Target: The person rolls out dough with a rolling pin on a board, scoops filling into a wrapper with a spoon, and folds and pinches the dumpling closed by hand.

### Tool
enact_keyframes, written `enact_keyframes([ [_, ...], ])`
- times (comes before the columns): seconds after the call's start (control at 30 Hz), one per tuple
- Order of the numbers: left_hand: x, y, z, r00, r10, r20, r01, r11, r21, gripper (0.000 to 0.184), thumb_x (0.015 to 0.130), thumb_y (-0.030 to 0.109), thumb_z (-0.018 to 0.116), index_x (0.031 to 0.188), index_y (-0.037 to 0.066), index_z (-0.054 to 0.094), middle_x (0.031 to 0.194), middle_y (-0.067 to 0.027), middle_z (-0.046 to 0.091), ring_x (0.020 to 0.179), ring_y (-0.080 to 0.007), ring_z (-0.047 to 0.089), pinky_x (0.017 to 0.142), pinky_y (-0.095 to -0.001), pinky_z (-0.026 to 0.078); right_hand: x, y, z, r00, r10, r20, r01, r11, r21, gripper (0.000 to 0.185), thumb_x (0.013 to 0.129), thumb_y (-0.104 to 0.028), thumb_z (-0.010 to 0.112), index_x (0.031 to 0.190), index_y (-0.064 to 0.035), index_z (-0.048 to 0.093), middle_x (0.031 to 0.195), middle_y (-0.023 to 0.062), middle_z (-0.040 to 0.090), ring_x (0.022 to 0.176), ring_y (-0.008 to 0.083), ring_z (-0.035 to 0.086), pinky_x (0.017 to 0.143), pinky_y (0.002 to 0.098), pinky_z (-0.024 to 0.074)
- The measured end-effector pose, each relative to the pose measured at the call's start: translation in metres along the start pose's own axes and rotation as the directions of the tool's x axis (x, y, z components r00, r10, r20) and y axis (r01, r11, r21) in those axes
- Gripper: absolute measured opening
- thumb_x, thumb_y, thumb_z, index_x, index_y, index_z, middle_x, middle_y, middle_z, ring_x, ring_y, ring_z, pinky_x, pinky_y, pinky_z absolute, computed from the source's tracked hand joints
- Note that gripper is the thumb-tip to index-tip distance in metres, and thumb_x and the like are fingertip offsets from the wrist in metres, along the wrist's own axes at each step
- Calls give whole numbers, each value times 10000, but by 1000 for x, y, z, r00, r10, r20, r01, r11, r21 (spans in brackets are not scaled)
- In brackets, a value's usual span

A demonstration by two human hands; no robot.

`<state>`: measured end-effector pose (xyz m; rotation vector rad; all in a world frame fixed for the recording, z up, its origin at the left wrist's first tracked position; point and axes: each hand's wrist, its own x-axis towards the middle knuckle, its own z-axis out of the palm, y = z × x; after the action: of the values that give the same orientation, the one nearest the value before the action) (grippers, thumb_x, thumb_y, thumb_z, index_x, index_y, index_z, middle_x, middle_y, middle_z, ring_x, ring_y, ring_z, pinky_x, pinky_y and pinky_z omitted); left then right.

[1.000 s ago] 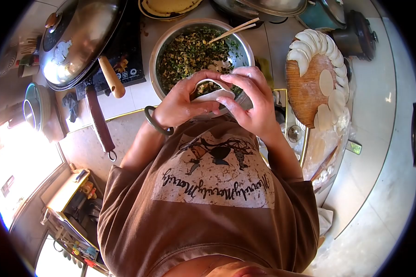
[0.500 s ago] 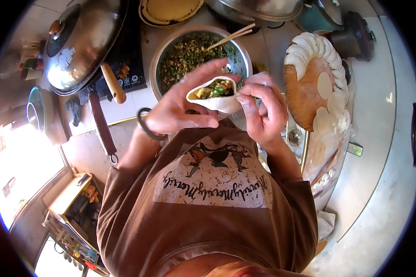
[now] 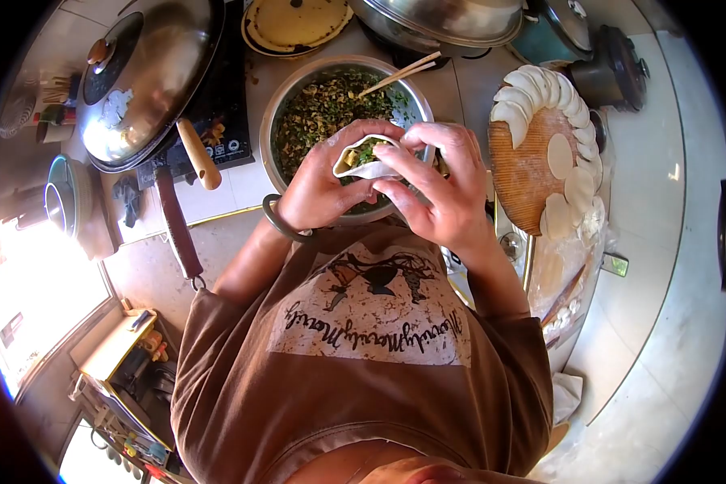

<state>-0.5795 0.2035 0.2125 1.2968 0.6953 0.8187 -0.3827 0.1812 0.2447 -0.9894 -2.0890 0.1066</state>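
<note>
Head view | dumpling wrapper [image 3: 373, 170]: part-open, filling [image 3: 366, 152] showing, held above near side of bowl [image 3: 268, 121] | left hand [image 3: 319, 189]: curled, cupping wrapper | right hand [image 3: 448, 185]: thumb and fingers pinching its edge | step, as judged: edge-closing | next move calls for: firm pinch, filling clear of seam
</note>
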Motion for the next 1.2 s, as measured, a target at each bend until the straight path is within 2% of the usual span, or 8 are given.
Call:
enact_keyframes([
  [0.13,3,-7,-7,975,219,44,-222,936,272,545,861,-23,738,1368,-13,540,1272,-102,623,1025,-142,638,752,-273,583,2,4,2,998,2,60,-1,1000,-16,331,772,-178,810,1082,-105,721,1066,80,600,899,253,616,794,397,491],
  [0.27,-4,-3,-2,998,-49,38,49,999,-2,523,840,-88,705,1338,-7,564,1319,-117,603,1058,-182,647,748,-301,618,-1,3,4,989,104,106,-114,989,91,246,776,-134,799,1007,-82,730,1037,78,593,893,252,621,793,388,495],
  [0.4,-7,-12,-1,998,-60,29,64,990,-130,494,864,-59,722,1329,-7,567,1301,-114,606,1028,-166,648,748,-298,617,-7,3,5,983,169,70,-181,952,246,226,787,-96,799,998,-65,725,1011,93,611,878,261,630,779,375,515],
  [0.53,-9,-16,0,999,-41,21,45,969,-241,468,883,-14,742,1318,-15,569,1292,-118,605,1000,-167,653,734,-291,612,-9,-5,2,924,378,55,-372,860,349,215,813,-86,800,1013,-58,727,999,112,651,876,275,653,761,365,535],
  [0.77,-7,-14,4,996,-85,18,87,975,-206,542,861,56,796,1346,-12,561,1273,-117,634,1026,-183,669,803,-310,602,-21,3,11,967,251,-31,-235,935,265,203,799,-54,800,987,-36,725,932,104,673,831,264,662,718,365,531],
  [0.87,-3,1,2,979,200,28,-201,979,42,626,826,111,840,1374,1,557,1248,-126,665,1068,-216,682,912,-351,565,-8,-9,-4,972,218,-83,-184,934,305,167,791,-13,784,948,-17,724,874,110,674,803,266,656,701,361,523],
  [1.1,6,-7,2,919,375,118,-393,888,237,576,825,265,847,1277,-15,625,1237,-179,679,1108,-298,678,949,-398,524,-1,-6,-14,981,158,-112,-124,957,262,150,769,22,767,909,-1,718,855,107,668,770,258,644,675,357,513],
  [1.2,-4,-7,6,982,187,28,-189,977,101,515,859,268,824,1248,-15,639,1107,-166,727,995,-245,714,882,-366,546,-1,-8,-16,969,245,-24,-231,938,259,226,774,-44,805,983,2,732,939,117,676,831,266,649,718,364,521],
])
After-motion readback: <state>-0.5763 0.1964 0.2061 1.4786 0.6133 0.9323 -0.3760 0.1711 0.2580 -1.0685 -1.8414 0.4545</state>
